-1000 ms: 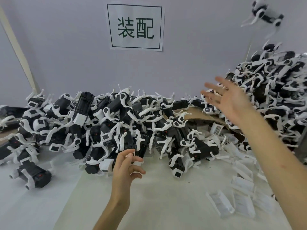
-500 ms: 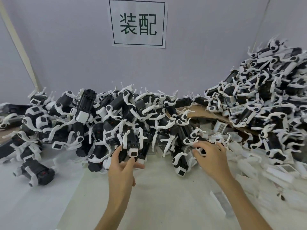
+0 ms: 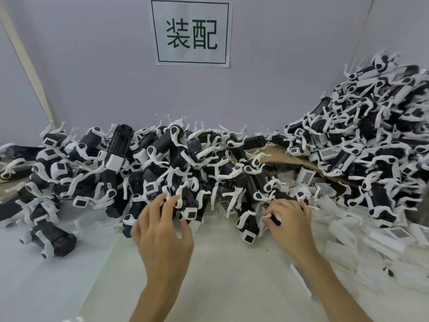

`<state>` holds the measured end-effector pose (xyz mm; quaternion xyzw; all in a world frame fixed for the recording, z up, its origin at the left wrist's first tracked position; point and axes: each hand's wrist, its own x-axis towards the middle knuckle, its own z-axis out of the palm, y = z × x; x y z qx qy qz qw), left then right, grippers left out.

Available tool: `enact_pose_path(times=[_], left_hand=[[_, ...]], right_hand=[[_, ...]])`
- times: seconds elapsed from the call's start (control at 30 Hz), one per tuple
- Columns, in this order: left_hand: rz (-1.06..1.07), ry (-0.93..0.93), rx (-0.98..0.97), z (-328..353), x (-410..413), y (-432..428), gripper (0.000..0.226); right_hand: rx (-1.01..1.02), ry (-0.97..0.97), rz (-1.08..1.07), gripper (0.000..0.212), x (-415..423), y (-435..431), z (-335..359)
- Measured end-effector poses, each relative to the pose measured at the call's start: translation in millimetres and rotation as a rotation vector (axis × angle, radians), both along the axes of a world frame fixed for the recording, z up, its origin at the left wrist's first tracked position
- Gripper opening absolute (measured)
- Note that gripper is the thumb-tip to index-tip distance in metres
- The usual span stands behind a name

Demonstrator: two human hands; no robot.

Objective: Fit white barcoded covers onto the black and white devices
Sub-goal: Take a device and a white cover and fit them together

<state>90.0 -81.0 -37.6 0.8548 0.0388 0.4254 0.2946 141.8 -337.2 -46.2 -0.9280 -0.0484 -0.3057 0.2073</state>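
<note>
**A:** What do we see at the far left?

**B:** A lone black and white plastic device [image 3: 54,238] lies on the pale bench [image 3: 220,270]. It sits just in front of the long heap of black and white devices [image 3: 130,159] piled along the grey wall.

**A:** And our left hand?

**B:** Our left hand [image 3: 162,231] is at the front edge of that heap. Its grip is closed on a black device with a white screen end [image 3: 191,213]. The fingers curl over the black body and the thumb rests against the white end. The device lies among the others, touching the bench.

**A:** What is above it?

**B:** A white paper sign with two dark green characters [image 3: 191,32] is stuck on the wall.

**A:** Then our right hand?

**B:** Our right hand [image 3: 290,224] is just right of an upended device standing on its white end [image 3: 249,228]. Its grip is curled round a dark device body with a white ring [image 3: 282,195], fingers on top and thumb underneath. We cannot make out more, because the fingers hide most of it.

**A:** Where are the covers?

**B:** Some white barcoded covers [image 3: 306,176] lie under the edge of a brown cardboard sheet [image 3: 285,159]. Many flat white plastic covers [image 3: 343,235] are scattered on the bench to the right of our right hand. Behind them a second, taller heap of devices [image 3: 371,126] rises against the right wall.
</note>
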Motion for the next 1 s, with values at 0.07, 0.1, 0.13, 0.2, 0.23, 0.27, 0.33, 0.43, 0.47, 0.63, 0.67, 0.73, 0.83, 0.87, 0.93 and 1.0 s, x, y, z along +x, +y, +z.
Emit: enact_pose_path(times=[0.07,0.1,0.13,0.2,0.23,0.27,0.33,0.43,0.47,0.63,0.67,0.73,0.83,0.87,0.93,1.0], left_hand=[[0.057,0.158,-0.008,-0.4,3.1,7.4,0.06],[0.047,0.242,-0.031,-0.4,3.9,10.2,0.062],[0.028,0.298,-0.052,-0.7,4.2,12.7,0.061],[0.003,0.328,-0.063,-1.7,3.9,15.5,0.058],[-0.003,0.321,-0.062,-1.7,4.0,16.4,0.056],[-0.011,0.303,-0.07,-1.8,4.5,17.2,0.055],[-0.051,0.244,-0.129,-2.6,5.2,17.4,0.049],[-0.116,0.175,-0.295,-4.3,5.9,17.9,0.036],[-0.128,0.16,-0.344,-4.0,5.9,18.6,0.033],[-0.157,0.038,-0.517,2.4,3.5,16.0,0.025],[-0.166,0.013,-0.533,3.3,2.4,14.4,0.028],[-0.172,-0.007,-0.513,3.1,0.7,11.0,0.031],[-0.135,0.005,-0.461,2.4,-0.3,6.7,0.029],[-0.119,0.001,-0.452,2.4,-0.6,5.7,0.029],[-0.072,-0.018,-0.427,1.9,-1.1,3.8,0.029],[-0.005,-0.03,-0.36,1.0,-1.7,2.8,0.029]], right_hand=[[0.022,-0.077,0.013,0.019,-0.9,3.6,2.4],[0.033,-0.118,0.026,0.02,-1.4,5.3,4.3],[0.06,-0.152,0.054,0.02,-1.5,6.8,5.8],[0.193,-0.17,0.143,0.019,-3.3,9.5,7.3],[0.269,-0.154,0.177,0.018,-5.0,11.0,7.2],[0.33,-0.137,0.196,0.017,-6.7,13.1,7.1],[0.416,-0.128,0.224,0.023,-9.3,16.9,7.8],[0.566,-0.137,0.276,0.029,-11.7,19.6,13.9],[0.616,-0.128,0.289,0.026,-12.4,20.6,15.6],[0.749,-0.131,0.291,0.013,-16.7,26.3,20.4],[0.752,-0.133,0.287,0.015,-17.0,27.7,20.9],[0.753,-0.127,0.281,0.02,-17.1,29.1,20.8],[0.713,-0.14,0.278,0.021,-17.0,30.4,19.3],[0.677,-0.151,0.275,0.02,-17.4,31.7,18.7],[0.609,-0.173,0.274,0.018,-18.3,35.0,17.4],[0.606,-0.173,0.292,0.018,-19.4,39.0,16.6]])
